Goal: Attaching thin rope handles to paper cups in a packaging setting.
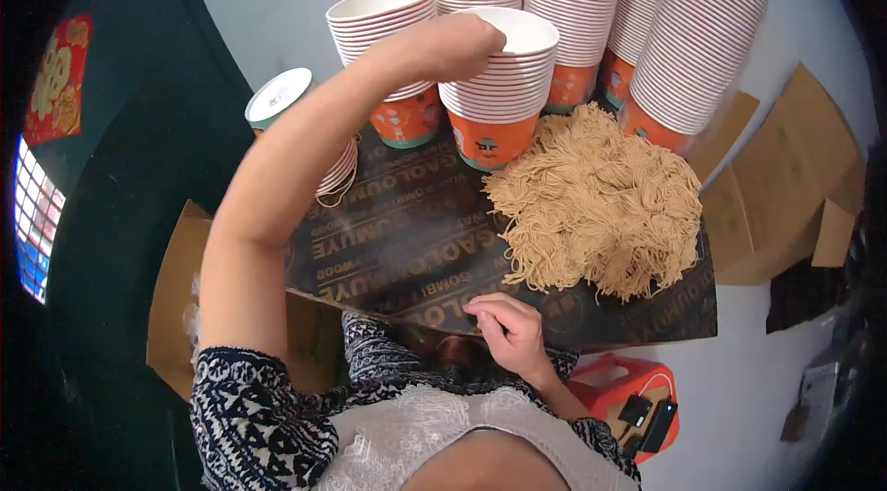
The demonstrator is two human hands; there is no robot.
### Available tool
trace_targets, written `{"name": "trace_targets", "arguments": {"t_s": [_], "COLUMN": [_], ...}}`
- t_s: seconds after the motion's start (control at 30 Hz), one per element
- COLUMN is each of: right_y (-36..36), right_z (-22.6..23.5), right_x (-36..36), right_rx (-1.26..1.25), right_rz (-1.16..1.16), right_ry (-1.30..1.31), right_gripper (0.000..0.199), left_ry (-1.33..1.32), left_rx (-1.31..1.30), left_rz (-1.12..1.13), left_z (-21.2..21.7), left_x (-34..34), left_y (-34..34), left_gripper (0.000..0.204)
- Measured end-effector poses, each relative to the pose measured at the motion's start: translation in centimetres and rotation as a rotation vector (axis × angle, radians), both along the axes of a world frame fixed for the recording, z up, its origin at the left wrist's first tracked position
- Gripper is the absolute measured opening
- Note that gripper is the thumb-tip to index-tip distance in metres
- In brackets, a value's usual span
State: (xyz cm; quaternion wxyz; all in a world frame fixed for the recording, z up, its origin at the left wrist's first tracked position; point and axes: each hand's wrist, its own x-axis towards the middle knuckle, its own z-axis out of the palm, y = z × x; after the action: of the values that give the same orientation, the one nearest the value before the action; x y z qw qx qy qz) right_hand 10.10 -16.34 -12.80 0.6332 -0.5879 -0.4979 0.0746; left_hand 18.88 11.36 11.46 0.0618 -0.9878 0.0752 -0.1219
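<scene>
My left hand (471,44), at the end of an arm reaching across from the lower left, is at the near-left rim of a stack of orange paper buckets with white rims (499,112). Its fingers are curled down at the mouth of the top bucket, and whatever they hold is hidden. At the near edge of the dark plywood table (397,242), my right hand (511,332) rests with its fingers curled in and no object showing in it. A heap of tan cords (605,205) lies right of the bucket stack.
Another bucket stack (397,121) stands to the left, beside a white-topped container (280,96). Tall stacks of buckets (698,52) line the back. Cardboard (785,177) leans at the right. A red stool (605,380) carrying black devices stands below the table's right side.
</scene>
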Motion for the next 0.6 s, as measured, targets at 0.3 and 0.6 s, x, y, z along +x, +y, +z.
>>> {"name": "trace_targets", "arguments": {"t_s": [0.3,0.6], "right_y": [0.0,0.1], "right_z": [-0.1,-0.2], "right_x": [0.2,0.3], "right_rx": [0.038,0.041], "right_rz": [0.012,0.001], "right_ry": [-0.019,-0.034], "right_gripper": [0.009,0.009], "left_ry": [-0.262,0.1], "left_rx": [0.061,0.064], "left_rz": [-0.259,-0.052], "left_z": [-2.7,0.3], "left_x": [0.1,1.0], "left_y": [1.2,-0.4], "left_gripper": [0.007,0.013]}}
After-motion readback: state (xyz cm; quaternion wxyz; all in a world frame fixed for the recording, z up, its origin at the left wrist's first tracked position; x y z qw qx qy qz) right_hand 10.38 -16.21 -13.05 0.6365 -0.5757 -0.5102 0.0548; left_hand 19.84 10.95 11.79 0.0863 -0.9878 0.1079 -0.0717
